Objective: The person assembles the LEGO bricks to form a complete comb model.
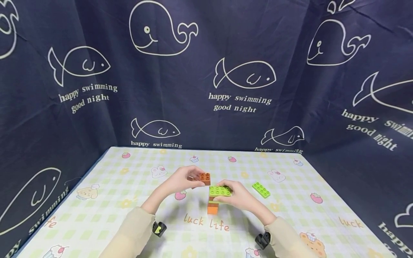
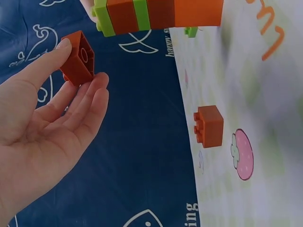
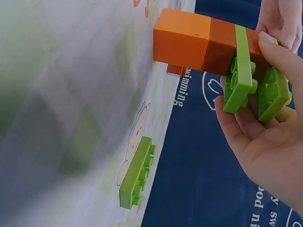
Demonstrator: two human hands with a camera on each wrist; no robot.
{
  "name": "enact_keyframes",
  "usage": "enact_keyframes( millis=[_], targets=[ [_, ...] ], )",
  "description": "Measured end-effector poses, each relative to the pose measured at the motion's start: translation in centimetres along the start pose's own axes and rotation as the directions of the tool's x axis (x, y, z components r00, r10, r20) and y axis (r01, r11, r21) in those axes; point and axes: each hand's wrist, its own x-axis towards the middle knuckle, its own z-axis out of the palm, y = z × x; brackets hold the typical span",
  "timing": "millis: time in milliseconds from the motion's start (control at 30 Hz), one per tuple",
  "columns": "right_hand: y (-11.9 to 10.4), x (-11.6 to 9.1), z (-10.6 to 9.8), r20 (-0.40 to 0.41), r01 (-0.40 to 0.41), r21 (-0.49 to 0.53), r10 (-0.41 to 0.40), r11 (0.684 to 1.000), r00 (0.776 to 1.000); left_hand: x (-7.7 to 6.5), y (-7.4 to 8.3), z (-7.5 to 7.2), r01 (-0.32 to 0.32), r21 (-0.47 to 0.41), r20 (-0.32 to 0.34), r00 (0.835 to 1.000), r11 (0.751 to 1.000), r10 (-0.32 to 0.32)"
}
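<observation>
Between thumb and fingers, my left hand (image 1: pixel 185 178) pinches a reddish-brown toy brick (image 2: pixel 78 57), its hollow underside showing in the left wrist view. The brick is held up just left of and behind the top of a brick stack (image 3: pixel 182 39). That stack stands upright: an orange brick (image 1: pixel 212 208) at the bottom, then a brown brick, a green plate, another brown brick and a studded green plate (image 1: pixel 217 191) on top. My right hand (image 1: pixel 237 195) grips the upper part of the stack, thumb on the near side; its other fingers are partly hidden behind the green plates.
Right of the stack, a loose green plate (image 1: pixel 261 190) lies studs up on the patterned tablecloth (image 1: pixel 129 222). Another reddish-brown brick (image 2: pixel 209 126) rests on the cloth near the left hand. Dark blue curtains (image 1: pixel 200 118) surround the table's back and sides.
</observation>
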Motion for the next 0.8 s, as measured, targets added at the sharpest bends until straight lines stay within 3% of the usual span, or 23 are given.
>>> enact_keyframes(
  millis=[500,800],
  targets=[
    [0.4,0.1,-0.1,0.013,0.029,0.006,-0.029,1.0,0.999,-0.1,1.1,1.1,-0.017,-0.03,0.027,0.999,0.999,0.018],
    [0.2,0.1,0.0,0.014,0.001,0.019,-0.001,1.0,1.0,0.2,1.2,1.9,-0.026,-0.054,0.048,0.998,0.998,0.028]
  ],
)
